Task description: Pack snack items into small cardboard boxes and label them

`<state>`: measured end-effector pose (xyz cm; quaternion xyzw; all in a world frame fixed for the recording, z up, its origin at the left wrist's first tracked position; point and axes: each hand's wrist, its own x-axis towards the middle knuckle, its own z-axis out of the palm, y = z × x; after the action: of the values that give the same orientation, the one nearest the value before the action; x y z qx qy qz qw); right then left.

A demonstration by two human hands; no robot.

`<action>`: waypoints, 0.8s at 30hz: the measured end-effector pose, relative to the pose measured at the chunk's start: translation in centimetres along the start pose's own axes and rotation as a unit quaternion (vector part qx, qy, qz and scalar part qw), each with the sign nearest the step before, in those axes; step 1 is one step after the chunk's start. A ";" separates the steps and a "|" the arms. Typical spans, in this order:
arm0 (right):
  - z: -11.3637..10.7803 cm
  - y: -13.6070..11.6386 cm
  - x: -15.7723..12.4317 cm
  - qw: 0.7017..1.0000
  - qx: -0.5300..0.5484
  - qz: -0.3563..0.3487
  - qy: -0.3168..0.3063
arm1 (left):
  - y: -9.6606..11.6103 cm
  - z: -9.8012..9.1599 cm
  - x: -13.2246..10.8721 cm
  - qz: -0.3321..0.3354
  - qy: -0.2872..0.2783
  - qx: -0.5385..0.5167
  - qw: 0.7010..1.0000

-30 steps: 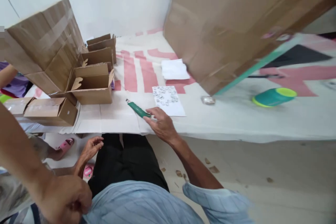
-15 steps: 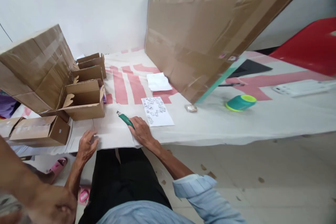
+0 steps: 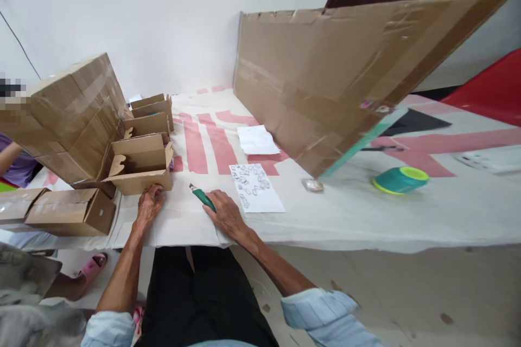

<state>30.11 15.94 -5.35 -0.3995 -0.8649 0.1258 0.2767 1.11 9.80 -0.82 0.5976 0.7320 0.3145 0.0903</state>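
Note:
In my right hand [image 3: 226, 214] is a green utility knife [image 3: 202, 198], its blade end pointing away to the left over the table. The fingers are closed round the handle, and the hand rests on the cloth. My left hand [image 3: 150, 205] touches the lower front of an open cardboard box [image 3: 142, 181], its fingers loosely bent and not wrapped around anything. That box stands at the front of a row of open boxes [image 3: 151, 126]. Right of the knife lies a white sheet with small drawn shapes [image 3: 266, 195].
A large cardboard panel [image 3: 309, 87] leans at the back right. A big taped carton [image 3: 77, 114] and closed boxes [image 3: 61, 209] stand left. A folded white paper [image 3: 256, 140], a small packet [image 3: 312, 185] and a teal-yellow cylinder [image 3: 401, 180] lie on the cloth. Another person sits left.
My left hand has moved forward from the table edge to the front of the box. The other person's arm has left the lower left. My right hand still holds the knife.

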 end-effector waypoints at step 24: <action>2.0 1.6 -1.8 0.997 -0.037 -0.035 0.052 | -0.2 -0.6 -9.9 -0.009 0.074 -0.005 0.997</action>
<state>30.90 15.59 -8.41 -0.3851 -0.8668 0.0627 0.3104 3.32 0.36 -2.87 0.5660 0.7404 0.3602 0.0417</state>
